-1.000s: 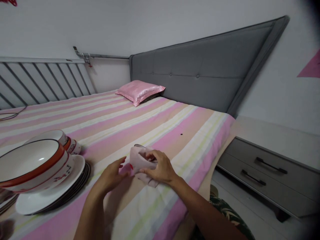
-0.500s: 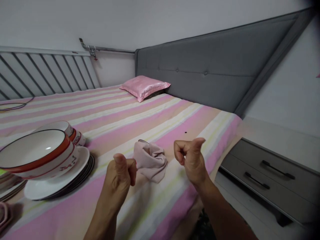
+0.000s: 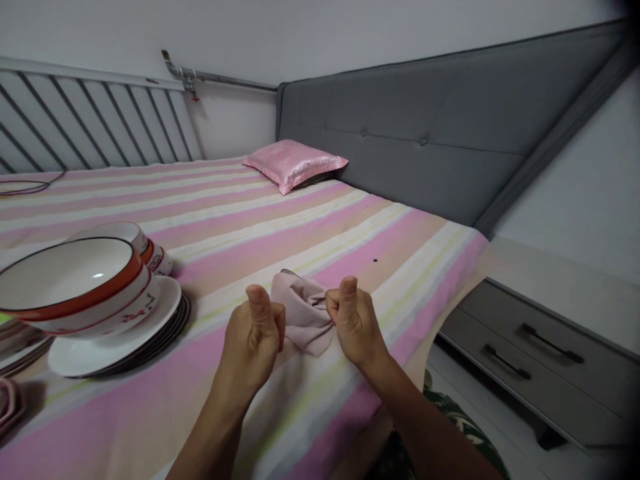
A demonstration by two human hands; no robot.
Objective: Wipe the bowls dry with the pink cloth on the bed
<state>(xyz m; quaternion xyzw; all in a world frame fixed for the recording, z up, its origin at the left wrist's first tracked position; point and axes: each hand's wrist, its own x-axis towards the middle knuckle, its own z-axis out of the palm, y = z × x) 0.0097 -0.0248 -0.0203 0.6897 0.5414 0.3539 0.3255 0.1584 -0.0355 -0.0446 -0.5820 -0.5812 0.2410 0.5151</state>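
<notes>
My left hand [image 3: 254, 333] is curled into a fist with its thumb pointing up, and no object shows in it. In the same pose, my right hand [image 3: 354, 323] is raised to its right, also with nothing visible in it. Between and behind the two fists lies a crumpled pale pink cloth [image 3: 303, 313] on the bed. The dark rim of something shows at the cloth's far edge; the rest of it is covered. My right fist overlaps the cloth's right side in view; whether they touch I cannot tell.
At left, a large white bowl with an orange band [image 3: 95, 293] rests on stacked plates [image 3: 170, 307], with smaller bowls [image 3: 159, 257] behind. A pink pillow [image 3: 295, 163] lies by the grey headboard [image 3: 400, 127]. Right of the striped bed [image 3: 210, 393] stands a grey drawer cabinet [image 3: 540, 347].
My right hand has moved left, closer to the cloth, and its thumb has turned upright. My left hand has shifted slightly right and up. The camera view has tilted a little.
</notes>
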